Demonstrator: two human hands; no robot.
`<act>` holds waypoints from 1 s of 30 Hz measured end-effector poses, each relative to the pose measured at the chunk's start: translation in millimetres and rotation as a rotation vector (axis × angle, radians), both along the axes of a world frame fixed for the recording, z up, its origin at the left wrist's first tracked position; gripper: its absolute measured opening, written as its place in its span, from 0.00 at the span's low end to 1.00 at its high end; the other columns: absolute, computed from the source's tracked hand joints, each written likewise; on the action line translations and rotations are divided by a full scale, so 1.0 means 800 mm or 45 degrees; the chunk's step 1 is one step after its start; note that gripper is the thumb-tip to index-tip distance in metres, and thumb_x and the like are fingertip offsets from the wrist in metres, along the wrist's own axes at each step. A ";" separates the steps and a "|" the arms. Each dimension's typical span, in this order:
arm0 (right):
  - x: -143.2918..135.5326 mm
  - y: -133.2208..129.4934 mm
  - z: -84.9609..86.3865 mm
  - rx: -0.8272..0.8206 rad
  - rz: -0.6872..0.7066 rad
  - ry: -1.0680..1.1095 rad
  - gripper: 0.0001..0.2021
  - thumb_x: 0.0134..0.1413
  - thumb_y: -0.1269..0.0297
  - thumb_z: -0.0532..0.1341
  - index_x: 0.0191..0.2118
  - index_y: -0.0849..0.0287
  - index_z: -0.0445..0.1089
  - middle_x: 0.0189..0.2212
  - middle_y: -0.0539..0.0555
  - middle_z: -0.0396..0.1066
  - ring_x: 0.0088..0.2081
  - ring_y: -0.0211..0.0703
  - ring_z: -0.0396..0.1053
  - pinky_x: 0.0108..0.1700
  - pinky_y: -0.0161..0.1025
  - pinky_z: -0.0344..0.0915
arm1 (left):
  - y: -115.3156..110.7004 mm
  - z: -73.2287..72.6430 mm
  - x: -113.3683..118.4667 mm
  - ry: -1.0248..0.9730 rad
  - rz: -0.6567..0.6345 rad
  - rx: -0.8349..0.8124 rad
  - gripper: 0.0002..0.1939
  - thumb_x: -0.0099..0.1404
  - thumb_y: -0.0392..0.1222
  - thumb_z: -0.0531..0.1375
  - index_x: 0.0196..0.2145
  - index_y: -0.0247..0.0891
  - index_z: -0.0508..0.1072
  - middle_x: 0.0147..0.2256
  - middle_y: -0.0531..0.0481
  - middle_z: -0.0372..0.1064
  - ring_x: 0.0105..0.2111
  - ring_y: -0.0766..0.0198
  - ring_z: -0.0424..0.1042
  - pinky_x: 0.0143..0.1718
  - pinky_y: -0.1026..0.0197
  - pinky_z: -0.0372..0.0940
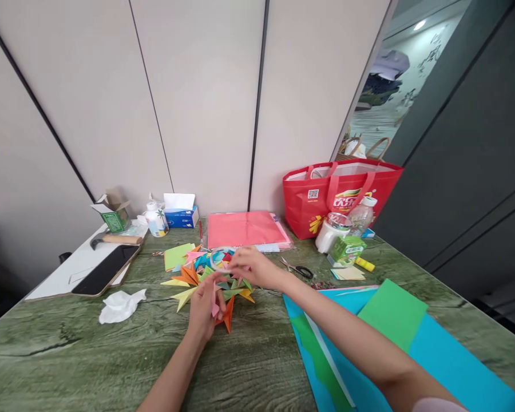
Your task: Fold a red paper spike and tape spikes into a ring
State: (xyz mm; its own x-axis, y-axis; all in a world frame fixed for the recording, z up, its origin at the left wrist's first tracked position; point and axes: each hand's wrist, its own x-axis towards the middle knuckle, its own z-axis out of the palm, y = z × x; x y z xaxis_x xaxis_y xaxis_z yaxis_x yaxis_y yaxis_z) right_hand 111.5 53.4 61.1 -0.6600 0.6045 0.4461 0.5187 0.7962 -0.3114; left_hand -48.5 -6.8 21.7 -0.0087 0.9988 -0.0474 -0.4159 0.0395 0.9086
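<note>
My left hand (206,303) is closed around a pink folded paper piece (216,300), low over the near side of a pile of origami pieces. The orange folded paper (228,316) sticks out just below those fingers. My right hand (252,266) reaches in from the right, its fingers pinched together close to my left fingertips. What it pinches is too small to tell. Beside its fingertips is a pale ring like a roll of tape (218,260). Yellow folded paper (183,296) and several green, blue and pink pieces lie around both hands.
Blue sheets (446,360) with a green sheet (395,312) cover the right front. Scissors (299,269), a glue stick (364,264) and a red bag (309,206) stand or lie beyond. At left are a crumpled tissue (122,306), a phone (107,269) and a hammer (118,239).
</note>
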 end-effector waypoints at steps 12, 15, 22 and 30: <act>0.146 0.110 0.123 0.418 -0.981 -0.117 0.18 0.57 0.70 0.48 0.53 0.66 0.59 0.54 0.67 0.58 0.57 0.56 0.50 0.54 0.57 0.48 | -0.005 0.000 0.010 -0.014 -0.031 -0.102 0.18 0.47 0.53 0.63 0.28 0.36 0.67 0.18 0.56 0.66 0.10 0.73 0.59 0.06 0.73 0.50; 0.196 0.149 0.146 0.346 -1.283 -0.398 0.26 0.56 0.66 0.50 0.59 0.70 0.47 0.58 0.70 0.51 0.60 0.63 0.42 0.53 0.67 0.38 | -0.003 0.000 0.009 -0.007 -0.046 -0.117 0.20 0.47 0.54 0.63 0.28 0.35 0.67 0.18 0.56 0.67 0.10 0.73 0.60 0.06 0.72 0.51; 0.235 0.120 0.125 0.449 -1.395 -0.805 0.20 0.57 0.60 0.51 0.53 0.66 0.58 0.45 0.69 0.64 0.47 0.58 0.61 0.52 0.66 0.33 | -0.002 0.001 0.006 -0.014 -0.036 -0.115 0.20 0.49 0.55 0.62 0.29 0.35 0.66 0.19 0.56 0.67 0.10 0.73 0.60 0.06 0.72 0.52; 0.217 0.060 0.060 0.349 -1.369 -0.926 0.29 0.54 0.59 0.55 0.59 0.67 0.49 0.43 0.67 0.67 0.45 0.57 0.61 0.48 0.54 0.49 | -0.002 -0.004 0.010 0.006 -0.054 -0.134 0.20 0.49 0.55 0.62 0.30 0.35 0.66 0.19 0.56 0.67 0.10 0.72 0.60 0.06 0.72 0.52</act>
State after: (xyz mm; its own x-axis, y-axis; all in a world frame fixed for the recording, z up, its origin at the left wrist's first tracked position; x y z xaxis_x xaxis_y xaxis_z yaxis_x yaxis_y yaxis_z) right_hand 284.9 101.5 109.3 -0.0512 0.9204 0.3876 0.9050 -0.1213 0.4077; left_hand -40.8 -8.5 18.9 0.0327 0.9878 -0.1521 -0.4073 0.1522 0.9005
